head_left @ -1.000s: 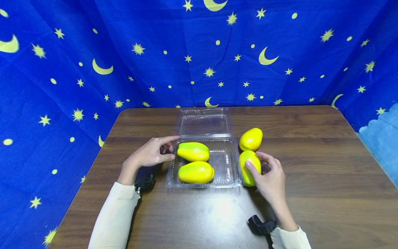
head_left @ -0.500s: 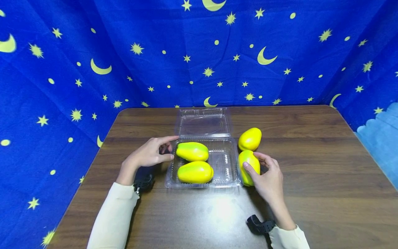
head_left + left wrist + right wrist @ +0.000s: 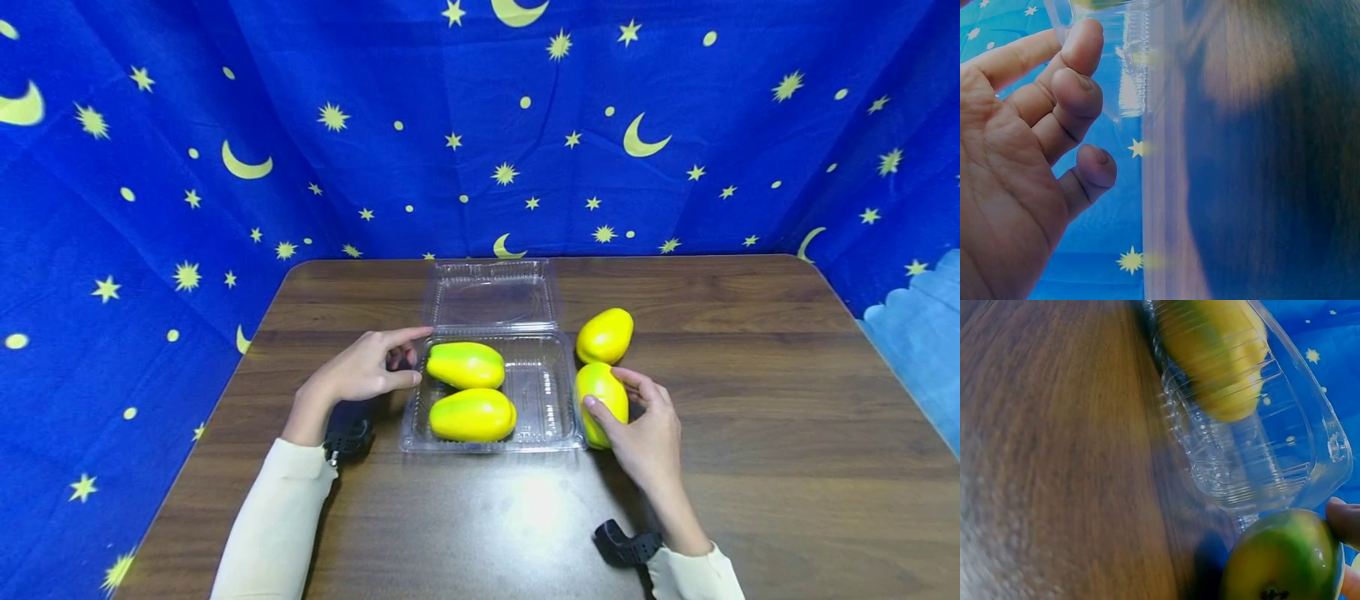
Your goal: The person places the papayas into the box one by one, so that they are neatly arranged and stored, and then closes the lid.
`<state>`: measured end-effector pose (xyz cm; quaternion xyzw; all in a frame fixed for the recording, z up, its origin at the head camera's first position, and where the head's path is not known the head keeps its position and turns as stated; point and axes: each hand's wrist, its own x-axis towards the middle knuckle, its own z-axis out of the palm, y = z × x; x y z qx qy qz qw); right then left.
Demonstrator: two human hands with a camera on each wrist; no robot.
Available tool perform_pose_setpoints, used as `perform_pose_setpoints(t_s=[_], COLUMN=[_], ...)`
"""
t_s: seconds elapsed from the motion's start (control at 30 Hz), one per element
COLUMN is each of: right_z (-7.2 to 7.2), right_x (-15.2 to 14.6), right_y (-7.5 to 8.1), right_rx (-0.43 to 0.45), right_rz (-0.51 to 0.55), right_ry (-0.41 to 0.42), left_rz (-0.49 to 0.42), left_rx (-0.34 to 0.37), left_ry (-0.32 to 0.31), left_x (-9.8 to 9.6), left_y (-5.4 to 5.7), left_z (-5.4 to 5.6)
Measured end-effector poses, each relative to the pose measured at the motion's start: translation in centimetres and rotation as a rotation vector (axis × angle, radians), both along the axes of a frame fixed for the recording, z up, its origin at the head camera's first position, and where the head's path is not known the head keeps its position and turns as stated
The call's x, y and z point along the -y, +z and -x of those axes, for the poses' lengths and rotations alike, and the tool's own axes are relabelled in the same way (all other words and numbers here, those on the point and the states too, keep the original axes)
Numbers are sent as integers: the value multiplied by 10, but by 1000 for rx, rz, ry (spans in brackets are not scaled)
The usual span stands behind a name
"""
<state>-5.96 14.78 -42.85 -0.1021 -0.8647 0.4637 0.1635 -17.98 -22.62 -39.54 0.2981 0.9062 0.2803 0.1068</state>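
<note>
Clear plastic box [image 3: 532, 404], lid [image 3: 495, 300] folded back, on bench [image 3: 750, 417]; two yellow fruits [image 3: 472, 415] in its left part. At right rim: third fruit [image 3: 600, 387], gripped by right hand [image 3: 649, 429]; fourth fruit [image 3: 604, 336] just behind. Left hand [image 3: 362, 367]: fingers relaxed, at box's left rim.

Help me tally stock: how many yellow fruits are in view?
4: rear fruit and front fruit in the clear box, third fruit in the right hand, fourth fruit on the table just beyond it. None seems hidden.
</note>
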Motion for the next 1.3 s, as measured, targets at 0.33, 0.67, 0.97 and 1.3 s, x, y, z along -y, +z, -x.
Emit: perform_pose_setpoints(t_s=[0.33,0.67,0.97,1.3], right_z=[-1,0,-1,-3], right_x=[1,0,1,-3], right_y=[0,0,1,4], right_rx=[57,20,43,42], right_rz=[-10,-19,2,9], right_ry=[-3,-13,-33,-57], left_rz=[-9,-4,8,8], left_rx=[-3,-5,-6,-10], left_ry=[-1,5,22,8], left_x=[-1,-1,1,-1], left_y=[-1,0,1,-1], left_z=[1,0,-3,-1])
